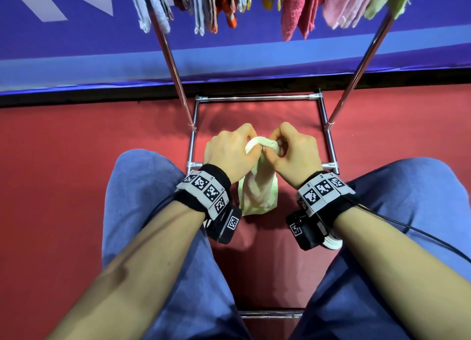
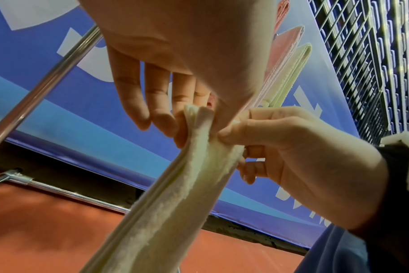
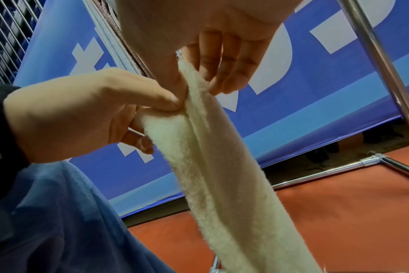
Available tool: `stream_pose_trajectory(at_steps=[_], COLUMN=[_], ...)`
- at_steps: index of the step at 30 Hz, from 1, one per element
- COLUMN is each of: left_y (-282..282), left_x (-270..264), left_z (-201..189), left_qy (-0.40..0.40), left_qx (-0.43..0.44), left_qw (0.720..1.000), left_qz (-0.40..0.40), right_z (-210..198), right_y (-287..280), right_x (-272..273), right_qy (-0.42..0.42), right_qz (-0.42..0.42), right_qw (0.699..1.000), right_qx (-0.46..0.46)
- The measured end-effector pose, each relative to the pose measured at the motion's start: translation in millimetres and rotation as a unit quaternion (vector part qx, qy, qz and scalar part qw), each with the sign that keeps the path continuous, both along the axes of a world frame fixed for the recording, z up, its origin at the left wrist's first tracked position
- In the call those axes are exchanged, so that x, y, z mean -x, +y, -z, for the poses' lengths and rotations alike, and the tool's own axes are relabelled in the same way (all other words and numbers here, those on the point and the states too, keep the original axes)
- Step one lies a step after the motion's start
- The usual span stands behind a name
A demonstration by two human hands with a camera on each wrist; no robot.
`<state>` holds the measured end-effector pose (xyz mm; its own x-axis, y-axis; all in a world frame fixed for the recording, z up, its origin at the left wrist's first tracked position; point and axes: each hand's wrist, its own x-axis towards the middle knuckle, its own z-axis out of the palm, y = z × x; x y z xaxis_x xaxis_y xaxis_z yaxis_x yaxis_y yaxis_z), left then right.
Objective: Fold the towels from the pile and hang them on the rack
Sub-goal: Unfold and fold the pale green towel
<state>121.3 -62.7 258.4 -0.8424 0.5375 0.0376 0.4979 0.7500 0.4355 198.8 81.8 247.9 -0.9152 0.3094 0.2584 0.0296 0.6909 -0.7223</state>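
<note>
Both hands meet at the top edge of a pale cream towel (image 1: 257, 191), which hangs folded lengthwise between the person's knees above the red floor (image 1: 76, 161). The left hand (image 1: 230, 149) pinches the edge between thumb and curled fingers, and the right hand (image 1: 293, 152) pinches it just beside, likely to bring the corners together and keep the layers aligned. The chrome rack (image 1: 175, 66) stands directly ahead, its top already crowded with hanging towels (image 1: 298, 10), so the lift should be short.
</note>
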Motion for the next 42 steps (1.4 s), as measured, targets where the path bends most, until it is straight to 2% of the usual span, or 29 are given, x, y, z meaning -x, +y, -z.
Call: stream_pose_trajectory(at_steps=[5, 16, 27, 30, 34, 38, 42], left_y=[-1.0, -0.5, -0.7, -2.6, -5.5, -4.1, 3.6], left_x=[0.0, -3.6, 0.1, 1.4, 2.0, 6.0, 3.7], left_z=[0.6, -5.2, -5.0, -2.0, -1.2, -18.8, -42.9], left_qy=[0.010, 0.006, 0.029, 0.017, -0.041, -0.044, -0.044], left_qx=[0.019, 0.036, 0.011, -0.020, -0.063, -0.053, -0.030], left_qw=[1.000, 0.999, 1.000, 1.000, 0.996, 0.993, 0.990], left_qz=[-0.001, 0.009, 0.001, 0.016, 0.053, 0.098, 0.133], right_z=[4.4, 7.1, 4.6, 5.2, 1.1, -9.7, -25.6], right_y=[-0.7, 0.2, 4.3, 2.9, 4.0, 9.5, 10.7], right_x=[0.4, 0.7, 3.9, 2.2, -0.5, -2.0, -4.1], right_qy=[-0.017, -0.031, 0.033, 0.028, 0.014, 0.014, 0.041], right_qz=[-0.009, -0.028, 0.015, 0.009, -0.003, -0.004, 0.017], right_qw=[0.999, 0.999, 0.999, 0.999, 0.999, 0.998, 0.991], right_qx=[0.027, 0.011, 0.025, 0.041, 0.052, 0.056, 0.124])
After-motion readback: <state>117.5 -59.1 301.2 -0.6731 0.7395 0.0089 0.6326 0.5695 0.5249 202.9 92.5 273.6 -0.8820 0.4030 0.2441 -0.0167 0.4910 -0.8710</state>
